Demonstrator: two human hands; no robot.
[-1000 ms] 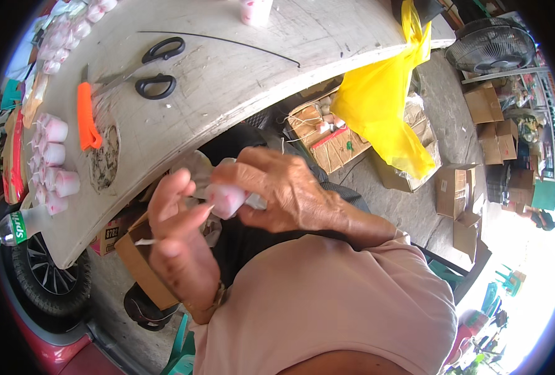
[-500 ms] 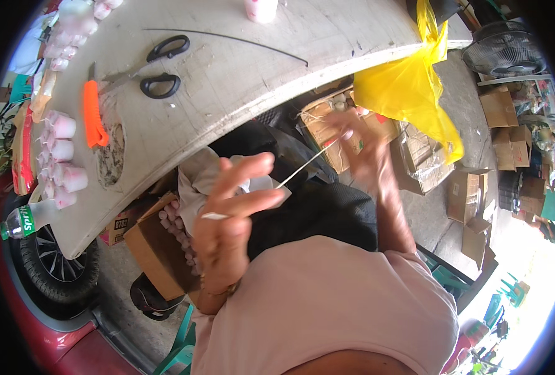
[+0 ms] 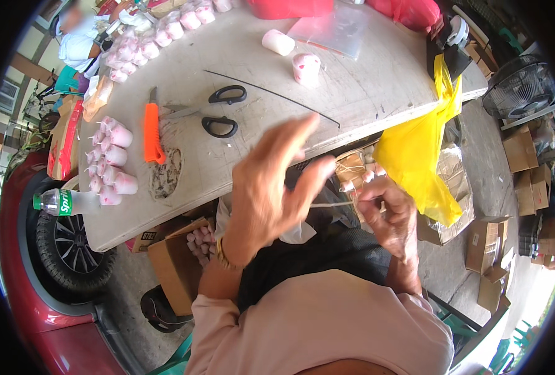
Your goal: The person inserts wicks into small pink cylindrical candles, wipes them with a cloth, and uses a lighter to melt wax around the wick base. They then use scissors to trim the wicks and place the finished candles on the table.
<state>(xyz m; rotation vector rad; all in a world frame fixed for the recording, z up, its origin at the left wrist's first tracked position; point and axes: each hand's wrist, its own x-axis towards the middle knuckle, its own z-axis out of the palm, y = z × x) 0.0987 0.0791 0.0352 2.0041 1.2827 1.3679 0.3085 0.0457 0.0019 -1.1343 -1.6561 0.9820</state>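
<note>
My right hand (image 3: 390,215) pinches a thin pale string (image 3: 332,204) between thumb and fingertips, over my lap. The string runs left toward my left hand (image 3: 265,187), whose thumb and fingers are stretched apart in front of the table edge. Its left end passes behind that hand. Black-handled scissors (image 3: 220,126) lie on the table beyond, beside an orange utility knife (image 3: 151,134) and a thin black rod (image 3: 271,94). Two small pink-and-white candle-like pieces, one lying (image 3: 279,42) and one upright (image 3: 306,69), are farther back.
Rows of similar pieces (image 3: 112,159) line the table's (image 3: 190,162) left side. A plastic bottle (image 3: 62,202) is at its left edge. A yellow bag (image 3: 421,162) hangs from the right edge. Below are open cardboard boxes (image 3: 171,269); a fan (image 3: 524,87) stands right. Another person is at far left.
The string was stretched taut between both hands. Now my left hand has spread its fingers and moved up and right, while my right hand has come lower. The view has shifted, showing more table.
</note>
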